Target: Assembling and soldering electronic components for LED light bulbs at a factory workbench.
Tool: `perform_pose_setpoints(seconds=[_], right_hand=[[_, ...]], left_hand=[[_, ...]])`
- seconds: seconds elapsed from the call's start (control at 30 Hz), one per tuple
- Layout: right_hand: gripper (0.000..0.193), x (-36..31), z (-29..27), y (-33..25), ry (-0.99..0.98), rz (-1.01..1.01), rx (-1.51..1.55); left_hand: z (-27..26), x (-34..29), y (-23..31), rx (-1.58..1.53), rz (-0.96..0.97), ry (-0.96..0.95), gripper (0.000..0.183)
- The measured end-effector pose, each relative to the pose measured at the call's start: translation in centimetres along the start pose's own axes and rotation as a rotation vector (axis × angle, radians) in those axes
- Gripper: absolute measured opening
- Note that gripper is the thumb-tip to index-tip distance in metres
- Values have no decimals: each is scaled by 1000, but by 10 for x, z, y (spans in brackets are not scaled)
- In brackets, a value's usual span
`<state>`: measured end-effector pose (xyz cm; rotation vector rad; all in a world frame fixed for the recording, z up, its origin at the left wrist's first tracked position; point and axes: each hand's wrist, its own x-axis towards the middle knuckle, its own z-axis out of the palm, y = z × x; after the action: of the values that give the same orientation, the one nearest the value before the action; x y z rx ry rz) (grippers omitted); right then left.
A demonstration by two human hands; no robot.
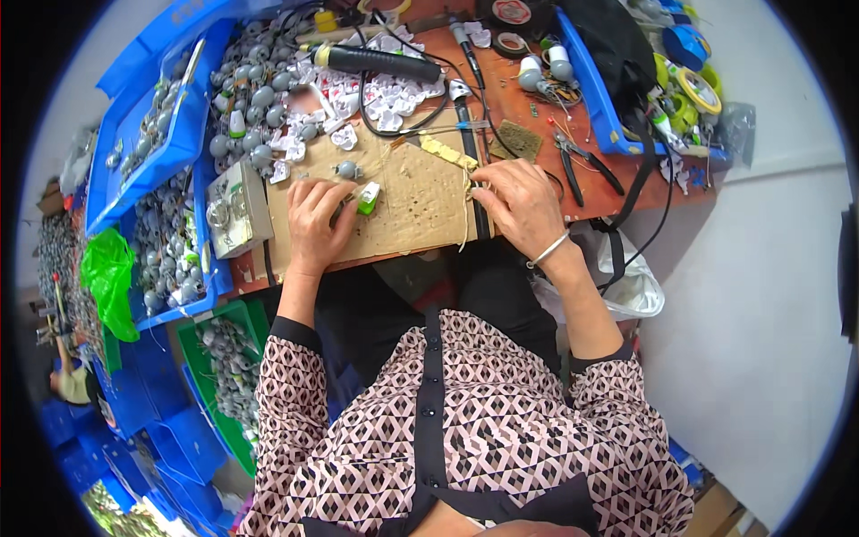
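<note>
My left hand [313, 224] rests over a brown cardboard sheet [412, 210] with curled fingers. Its thumb and fingertips close on a small white-and-green piece [368, 197]. Just beyond them lies a round grey part [347, 170]. At the cardboard's right edge, my right hand [523, 204] has its thumb and index finger pinched together; what is between them is too small to make out. A thin pale strand [465, 224] hangs below that pinch. A yellow strip [447, 152] lies just beyond the right fingertips.
Heaped grey round parts [255, 98] and white plastic pieces [394, 98] cover the far left. A black corded tool [380, 63] lies behind the cardboard. Pliers [582, 166] sit at right, beside a blue bin [591, 89]. A grey box [237, 210] stands left.
</note>
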<state>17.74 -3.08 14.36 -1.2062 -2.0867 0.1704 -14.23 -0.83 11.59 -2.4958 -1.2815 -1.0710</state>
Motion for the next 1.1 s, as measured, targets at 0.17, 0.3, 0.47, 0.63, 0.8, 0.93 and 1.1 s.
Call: perform_pose_setpoints(seconds=[0.17, 0.3, 0.47, 0.63, 0.8, 0.93, 1.1], right_hand=[[18, 22, -59, -21, 143, -133, -4], [21, 3, -169, -34, 628, -22, 112], [22, -50, -218, -47, 591, -47, 200], [22, -72, -247, -45, 576, -73, 237], [23, -51, -265, -45, 621, -144, 235], [23, -32, -290, -46, 658, -213, 208], [23, -16, -304, -42, 628, -238, 206]], left_hand=[[-16, -39, -5, 55, -77, 11, 20], [-14, -41, 0, 55, -34, 14, 18], [-12, 2, 60, 22, 99, 93, 21], [-19, 4, 84, 98, 101, 250, 20], [-31, 5, 85, 121, 103, 241, 17], [-35, -6, 93, 103, 53, 207, 17], [-35, 1, 100, 102, 36, 198, 20]])
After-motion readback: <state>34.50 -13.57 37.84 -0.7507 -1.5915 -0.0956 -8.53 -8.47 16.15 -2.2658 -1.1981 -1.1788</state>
